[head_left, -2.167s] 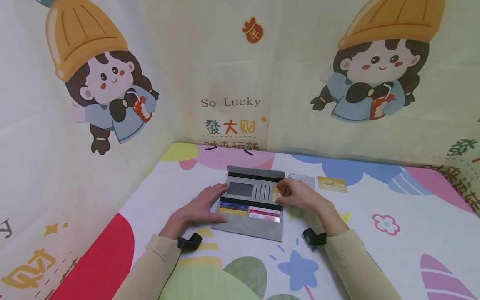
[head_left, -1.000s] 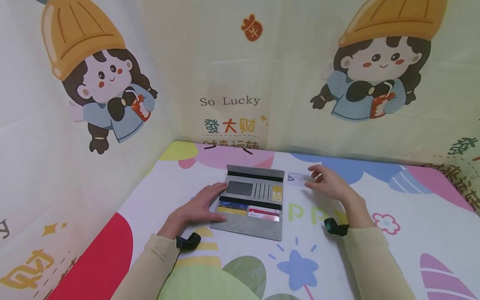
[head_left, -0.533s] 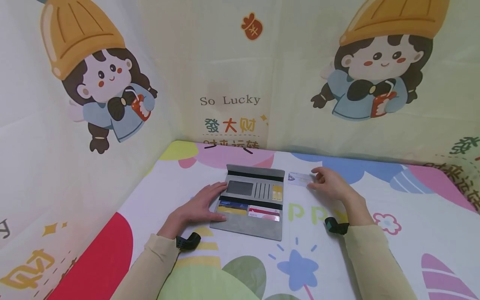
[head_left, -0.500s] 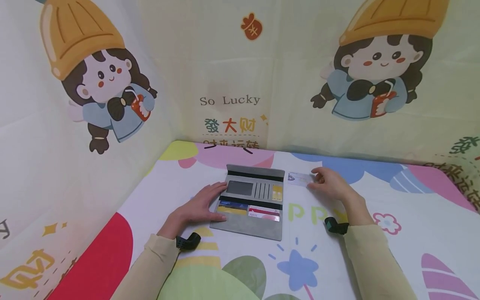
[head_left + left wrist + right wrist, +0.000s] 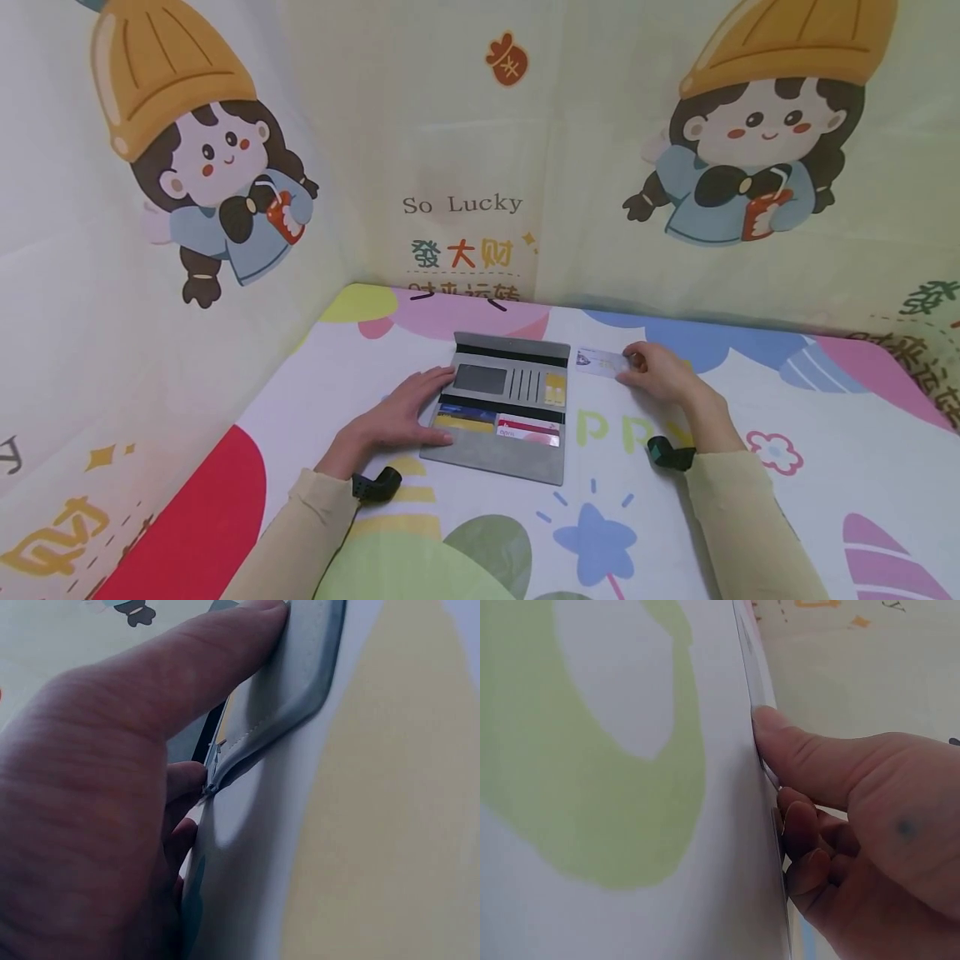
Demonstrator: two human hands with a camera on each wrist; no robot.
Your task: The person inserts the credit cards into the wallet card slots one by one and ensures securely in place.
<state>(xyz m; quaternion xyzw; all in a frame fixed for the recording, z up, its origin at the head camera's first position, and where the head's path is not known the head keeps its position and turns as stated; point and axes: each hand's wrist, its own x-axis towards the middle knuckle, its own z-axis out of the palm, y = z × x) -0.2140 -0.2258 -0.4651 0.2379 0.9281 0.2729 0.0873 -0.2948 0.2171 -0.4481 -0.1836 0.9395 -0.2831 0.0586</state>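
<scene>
A grey wallet [image 5: 487, 462] lies unfolded, with blue, gold and red-and-white cards in its lower pockets. A yellow card [image 5: 555, 388] sits in the upper right slot. My left hand [image 5: 401, 410] rests at the wallet's left side, thumb [image 5: 217, 664] on its front flap and the other fingers along its edge. To the right of the wallet is a pale silver card [image 5: 596, 362]. My right hand [image 5: 662, 375] pinches that card's right edge with thumb [image 5: 795, 746] and fingertips, hiding its right end.
The table [image 5: 795, 550] has a colourful printed cover. A patterned cloth backdrop [image 5: 585, 183] rises behind it and along the left side. Each wrist carries a small black camera [image 5: 671, 454].
My right hand has gone from the wallet's upper right slot to the silver card, and its fingertips have closed on the edge. The gold card beyond is now hidden. My left hand stays put.
</scene>
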